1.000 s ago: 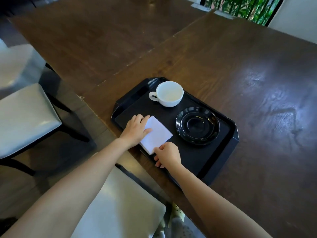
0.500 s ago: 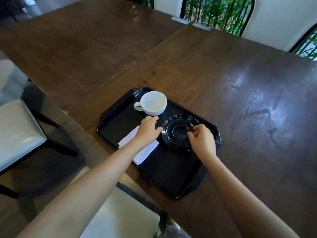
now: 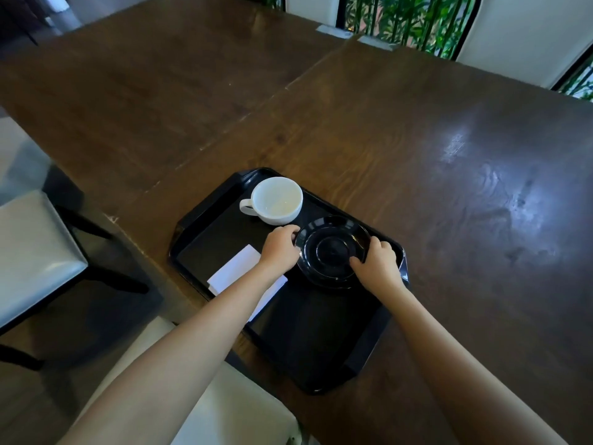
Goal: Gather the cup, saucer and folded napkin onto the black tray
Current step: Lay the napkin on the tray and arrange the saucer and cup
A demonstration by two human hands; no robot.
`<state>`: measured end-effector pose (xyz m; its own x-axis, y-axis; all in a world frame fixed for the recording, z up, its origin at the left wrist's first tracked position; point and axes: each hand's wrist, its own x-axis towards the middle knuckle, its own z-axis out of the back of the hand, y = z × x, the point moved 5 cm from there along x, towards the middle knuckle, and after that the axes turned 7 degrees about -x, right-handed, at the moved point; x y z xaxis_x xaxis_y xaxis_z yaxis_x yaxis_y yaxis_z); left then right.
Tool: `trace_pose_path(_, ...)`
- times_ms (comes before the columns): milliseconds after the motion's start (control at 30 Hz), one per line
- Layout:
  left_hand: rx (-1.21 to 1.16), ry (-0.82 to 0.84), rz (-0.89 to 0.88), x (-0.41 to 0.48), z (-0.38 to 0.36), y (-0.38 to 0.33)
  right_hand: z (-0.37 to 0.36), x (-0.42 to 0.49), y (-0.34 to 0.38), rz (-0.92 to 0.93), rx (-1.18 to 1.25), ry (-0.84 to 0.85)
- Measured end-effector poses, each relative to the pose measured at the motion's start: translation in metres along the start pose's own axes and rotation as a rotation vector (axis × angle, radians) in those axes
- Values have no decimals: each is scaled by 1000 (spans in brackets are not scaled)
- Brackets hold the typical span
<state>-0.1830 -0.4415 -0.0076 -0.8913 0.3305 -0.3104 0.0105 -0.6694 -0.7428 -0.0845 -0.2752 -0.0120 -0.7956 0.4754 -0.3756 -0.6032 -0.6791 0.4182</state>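
Dark wooden table (image 3: 417,149), with a seam running away from us across the top and a bright glare patch to the right of the tray. Beyond the far edge we note green plants (image 3: 407,24) behind dark window bars, cut off by the frame.

We take the black tray (image 3: 308,354) as our landmark. It lies at the near edge of the table, turned at an angle, and its near-left side appears to overhang that edge.

White cup (image 3: 277,200): upright in the tray's far corner, handle pointing left. It looks empty, though the pale inside is hard to read.

Black saucer (image 3: 332,248): on the tray just right of and nearer than the cup. We cannot tell whether it rests flat or is slightly raised, black on black.

Left hand (image 3: 279,250): fingers curled over the saucer's left rim. Right hand (image 3: 378,263): clamped on the saucer's right rim, thumb on top. Fingertips under the rim are hidden.

White folded napkin (image 3: 237,271): on the tray's near-left part, partly covered by our left forearm, so its full outline is not visible.

Left of the tray, below table level, a grey chair seat (image 3: 32,252), cut off at the frame edge. A second pale seat (image 3: 244,409) shows below the tray, between our forearms.
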Motion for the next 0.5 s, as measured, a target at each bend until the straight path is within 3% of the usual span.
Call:
trace_pose_path(100,-89,-46,99,0,8,10,11,7,1,35,-67,-62)
trace_pose_path(200,-308,-280,231,-8,30,31,30,22,23,187,39,-159)
trace_pose_path(300,-531,-452,329,-10,45,46,28,52,68,356,148,-29)
trace_pose_path(500,-700,-460,277,13,46,37,-9,87,124,392,294,244)
